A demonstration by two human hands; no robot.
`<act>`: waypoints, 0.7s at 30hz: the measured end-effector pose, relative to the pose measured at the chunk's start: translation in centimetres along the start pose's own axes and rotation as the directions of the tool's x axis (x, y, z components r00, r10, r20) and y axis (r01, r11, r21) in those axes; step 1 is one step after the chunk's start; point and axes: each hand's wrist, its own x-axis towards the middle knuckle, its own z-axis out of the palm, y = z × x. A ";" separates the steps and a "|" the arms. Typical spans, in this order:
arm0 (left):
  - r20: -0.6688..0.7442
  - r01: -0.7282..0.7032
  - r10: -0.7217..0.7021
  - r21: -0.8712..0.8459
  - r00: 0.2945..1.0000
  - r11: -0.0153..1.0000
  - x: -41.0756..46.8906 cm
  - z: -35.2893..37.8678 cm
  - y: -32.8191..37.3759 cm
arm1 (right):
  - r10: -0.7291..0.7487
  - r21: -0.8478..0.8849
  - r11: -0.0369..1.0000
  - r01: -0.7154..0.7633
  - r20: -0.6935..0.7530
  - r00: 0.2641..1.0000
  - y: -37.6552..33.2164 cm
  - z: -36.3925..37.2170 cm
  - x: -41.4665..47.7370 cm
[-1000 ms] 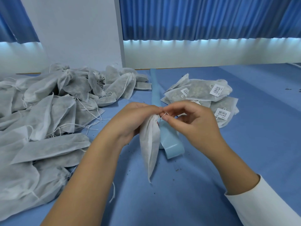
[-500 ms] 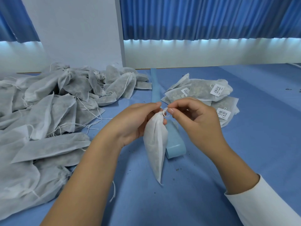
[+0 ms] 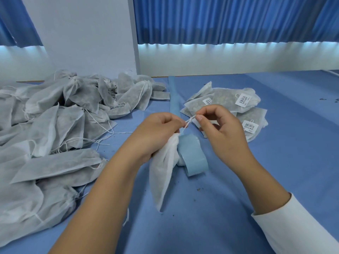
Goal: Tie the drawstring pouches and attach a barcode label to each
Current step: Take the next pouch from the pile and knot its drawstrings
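Observation:
My left hand [image 3: 156, 136] grips the gathered neck of a white drawstring pouch [image 3: 162, 176], which hangs down with its corner near the blue table [image 3: 229, 198]. My right hand [image 3: 222, 131] pinches the white drawstring [image 3: 189, 121], stretched taut between both hands. A big heap of unlabelled grey-white pouches [image 3: 55, 134] lies on the left. A small pile of pouches with barcode labels [image 3: 231, 109] lies at the right behind my right hand.
A pale blue strip of label backing [image 3: 192, 158] curls under the held pouch and runs back toward the wall. A white pillar [image 3: 82, 33] and blue curtains [image 3: 229, 19] stand behind the table. Dark crumbs dot the cloth.
The hands have drawn apart, the right hand pulling the drawstring out to the right so a length of cord now shows. The pouch has dropped lower in the left hand's grip.

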 end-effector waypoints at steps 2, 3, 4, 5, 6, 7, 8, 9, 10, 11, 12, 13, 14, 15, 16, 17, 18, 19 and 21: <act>-0.028 -0.054 0.055 0.031 0.998 0.998 -0.1 0.3 0.1 | -0.004 -0.017 1.000 0.004 -0.020 1.000 0.2 -0.2 0.2; -0.046 -0.070 0.072 0.040 0.996 0.997 -0.1 0.5 0.1 | -0.005 -0.020 1.000 0.005 -0.028 1.000 0.3 -0.3 0.3; -0.061 -0.079 0.082 0.039 0.995 0.996 -0.1 0.6 0.1 | -0.005 -0.021 1.000 0.004 -0.038 0.999 0.4 -0.4 0.4; -0.071 -0.085 0.087 0.033 0.994 0.996 -0.1 0.8 0.1 | -0.004 -0.023 1.000 0.003 -0.051 0.999 0.5 -0.5 0.5; -0.076 -0.094 0.097 0.033 0.992 0.995 -0.1 1.1 0.1 | -0.008 -0.034 0.999 0.005 -0.066 0.998 0.5 -0.6 0.6; -0.081 -0.109 0.112 0.045 0.990 0.993 0.0 1.4 0.0 | -0.019 -0.058 0.998 0.015 -0.077 0.997 0.6 -0.6 0.6; -0.086 -0.127 0.132 0.066 0.987 0.990 0.0 1.8 0.0 | -0.036 -0.097 0.995 0.028 -0.082 0.996 0.7 -0.7 0.7; -0.093 -0.143 0.152 0.089 0.984 0.986 -0.1 2.2 -0.1 | -0.055 -0.144 0.989 0.042 -0.082 0.995 0.8 -0.7 0.8; -0.100 -0.157 0.168 0.109 0.981 0.982 -0.1 2.5 -0.2 | -0.073 -0.188 0.981 0.056 -0.081 0.994 0.8 -0.7 0.8; -0.106 -0.167 0.179 0.119 0.978 0.979 -0.1 2.8 -0.2 | -0.088 -0.221 0.973 0.068 -0.082 0.993 0.9 -0.7 0.8; -0.111 -0.173 0.186 0.120 0.976 0.978 -0.1 3.0 -0.3 | -0.099 -0.244 0.967 0.075 -0.087 0.991 0.9 -0.8 0.8; -0.119 -0.178 0.191 0.116 0.974 0.977 0.0 3.0 -0.3 | -0.103 -0.257 0.963 0.076 -0.093 0.990 1.0 -0.8 0.8; -0.127 -0.183 0.197 0.113 0.972 0.977 0.0 3.0 -0.3 | -0.104 -0.262 0.962 0.074 -0.103 0.989 1.0 -0.8 0.8; -0.134 -0.189 0.203 0.111 0.970 0.976 0.1 3.0 -0.3 | -0.101 -0.259 0.963 0.068 -0.115 0.988 1.0 -0.8 0.8; -0.140 -0.194 0.210 0.115 0.968 0.974 0.1 2.9 -0.3 | -0.093 -0.247 0.967 0.059 -0.128 0.987 1.0 -0.8 0.8; -0.145 -0.197 0.214 0.122 0.966 0.973 0.1 2.8 -0.3 | -0.078 -0.227 0.973 0.045 -0.138 0.987 1.0 -0.7 0.8; -0.148 -0.196 0.213 0.122 0.966 0.973 0.2 2.8 -0.3 | -0.061 -0.207 0.978 0.030 -0.145 0.988 1.0 -0.7 0.8; -0.150 -0.181 0.195 0.103 0.969 0.978 0.2 2.6 -0.3 | -0.046 -0.191 0.982 0.017 -0.148 0.988 0.9 -0.7 0.7; -0.151 -0.089 0.086 -0.015 0.985 0.996 0.3 2.1 -0.1 | -0.038 -0.170 0.985 0.013 -0.145 0.989 0.7 -0.6 0.7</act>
